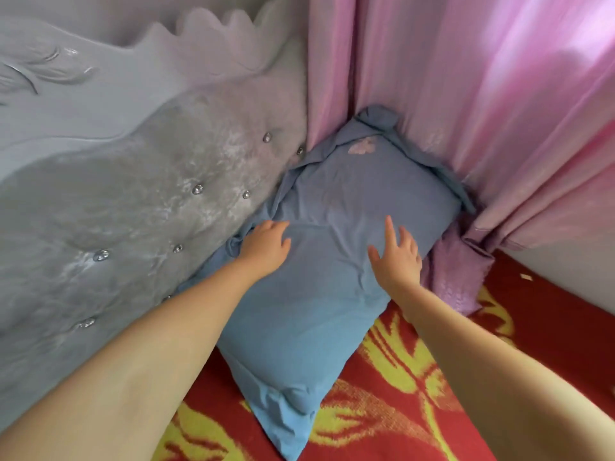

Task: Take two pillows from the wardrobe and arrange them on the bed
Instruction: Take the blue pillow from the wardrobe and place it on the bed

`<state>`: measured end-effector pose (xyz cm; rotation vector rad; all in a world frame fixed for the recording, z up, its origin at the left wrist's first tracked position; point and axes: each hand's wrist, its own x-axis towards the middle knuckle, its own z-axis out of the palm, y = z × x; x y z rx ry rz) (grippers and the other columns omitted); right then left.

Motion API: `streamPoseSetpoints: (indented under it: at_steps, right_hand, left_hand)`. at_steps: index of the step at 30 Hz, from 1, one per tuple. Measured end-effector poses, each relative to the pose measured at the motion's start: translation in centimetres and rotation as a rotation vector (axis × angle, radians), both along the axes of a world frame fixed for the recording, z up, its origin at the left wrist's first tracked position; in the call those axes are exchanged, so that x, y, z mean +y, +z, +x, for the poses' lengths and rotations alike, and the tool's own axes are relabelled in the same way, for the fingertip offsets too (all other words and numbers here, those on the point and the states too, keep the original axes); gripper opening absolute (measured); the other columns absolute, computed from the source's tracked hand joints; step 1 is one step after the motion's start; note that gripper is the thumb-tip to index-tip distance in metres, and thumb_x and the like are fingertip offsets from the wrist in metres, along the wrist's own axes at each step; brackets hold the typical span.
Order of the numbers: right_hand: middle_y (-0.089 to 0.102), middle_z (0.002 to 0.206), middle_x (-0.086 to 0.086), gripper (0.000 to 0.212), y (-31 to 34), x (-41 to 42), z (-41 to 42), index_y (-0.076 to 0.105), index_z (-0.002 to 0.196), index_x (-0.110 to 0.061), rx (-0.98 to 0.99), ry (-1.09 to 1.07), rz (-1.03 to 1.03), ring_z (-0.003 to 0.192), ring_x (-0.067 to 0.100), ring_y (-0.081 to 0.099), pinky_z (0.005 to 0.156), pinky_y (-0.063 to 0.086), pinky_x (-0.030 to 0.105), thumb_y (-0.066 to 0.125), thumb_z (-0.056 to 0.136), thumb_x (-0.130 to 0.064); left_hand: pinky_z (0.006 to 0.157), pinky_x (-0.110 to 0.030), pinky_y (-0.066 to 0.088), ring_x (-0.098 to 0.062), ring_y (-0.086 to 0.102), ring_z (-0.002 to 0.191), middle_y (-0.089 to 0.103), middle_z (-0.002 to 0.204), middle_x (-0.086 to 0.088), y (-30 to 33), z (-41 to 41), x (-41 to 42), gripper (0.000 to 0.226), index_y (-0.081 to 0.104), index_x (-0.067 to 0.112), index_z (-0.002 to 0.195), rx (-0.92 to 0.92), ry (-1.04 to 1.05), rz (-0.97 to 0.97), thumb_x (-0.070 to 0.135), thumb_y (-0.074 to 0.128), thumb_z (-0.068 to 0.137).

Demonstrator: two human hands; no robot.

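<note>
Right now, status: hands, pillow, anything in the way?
Left hand open, flat on blue fabric pillow. Right hand open, fingers spread over it. Pillow against grey tufted headboard; pink curtain crowds far end.

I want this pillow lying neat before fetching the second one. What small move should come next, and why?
Probably press both palms outward to flatten the blue pillow: the left hand and right hand are open over it, and its case is bunched along the headboard.
</note>
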<state>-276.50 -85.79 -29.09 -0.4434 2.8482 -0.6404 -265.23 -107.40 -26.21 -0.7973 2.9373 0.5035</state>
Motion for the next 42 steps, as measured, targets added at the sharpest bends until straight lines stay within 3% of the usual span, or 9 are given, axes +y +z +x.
streamPoseSetpoints:
  at_steps: [5,12,18,23,29,34,42]
  right_hand:
    - [0.009,0.160,0.005,0.065,8.2,-0.3,-2.9,0.001,0.151,-0.032,0.247,0.286,0.175,0.148,0.024,0.000,0.117,0.006,0.055,0.039,0.097,-0.039]
    - [0.012,0.159,0.006,0.059,13.3,-2.5,-1.4,0.012,0.150,-0.028,0.273,0.412,0.264,0.148,0.024,0.001,0.117,0.006,0.056,0.036,0.098,-0.035]
    - [0.025,0.154,0.006,0.057,17.8,-7.4,8.2,0.016,0.151,-0.026,0.261,0.550,0.253,0.144,0.025,0.018,0.116,0.017,0.049,0.036,0.098,-0.034]
    - [0.041,0.144,0.007,0.051,21.8,-13.2,19.1,0.028,0.145,-0.023,0.341,0.545,0.185,0.132,0.029,0.035,0.106,0.031,0.044,0.039,0.097,-0.033]
    - [0.045,0.142,0.005,0.048,24.4,-18.0,27.4,0.031,0.143,-0.023,0.396,0.529,0.192,0.129,0.027,0.041,0.105,0.033,0.044,0.038,0.097,-0.033]
    - [0.049,0.138,0.006,0.046,25.8,-15.8,29.9,0.034,0.142,-0.022,0.411,0.439,0.146,0.126,0.028,0.043,0.104,0.033,0.042,0.037,0.097,-0.034]
    - [0.052,0.131,0.007,0.042,25.9,-3.3,30.5,0.040,0.136,-0.019,0.376,0.263,0.146,0.121,0.029,0.046,0.099,0.035,0.041,0.040,0.095,-0.029]
  left_hand:
    - [0.104,-0.040,0.034,-0.028,0.045,0.125,0.050,0.135,-0.008,6.8,-0.9,3.7,0.043,0.043,0.017,0.138,0.128,-0.070,-0.151,0.027,0.043,0.096]
    - [0.102,-0.040,0.034,-0.027,0.048,0.122,0.054,0.130,-0.006,12.2,3.2,1.9,0.043,0.044,0.021,0.135,0.137,-0.012,-0.263,0.030,0.045,0.093]
    - [0.101,-0.039,0.034,-0.026,0.047,0.124,0.052,0.134,-0.005,15.3,13.9,-2.5,0.045,0.042,0.020,0.137,0.151,0.074,-0.273,0.029,0.045,0.093]
    - [0.102,-0.038,0.035,-0.026,0.047,0.124,0.051,0.135,-0.008,18.4,26.7,-7.6,0.048,0.040,0.019,0.139,0.170,0.096,-0.316,0.031,0.046,0.093]
    - [0.106,-0.041,0.032,-0.026,0.047,0.124,0.050,0.135,-0.006,21.3,37.7,-13.6,0.048,0.037,0.018,0.141,0.189,0.078,-0.394,0.031,0.043,0.095]
    - [0.105,-0.041,0.031,-0.026,0.043,0.127,0.048,0.137,-0.008,22.0,35.7,-12.2,0.047,0.038,0.017,0.139,0.097,0.000,-0.342,0.029,0.043,0.094]
    - [0.103,-0.042,0.032,-0.028,0.042,0.128,0.047,0.138,-0.009,22.7,29.0,-0.9,0.047,0.038,0.019,0.139,0.135,-0.253,-0.308,0.031,0.044,0.094]
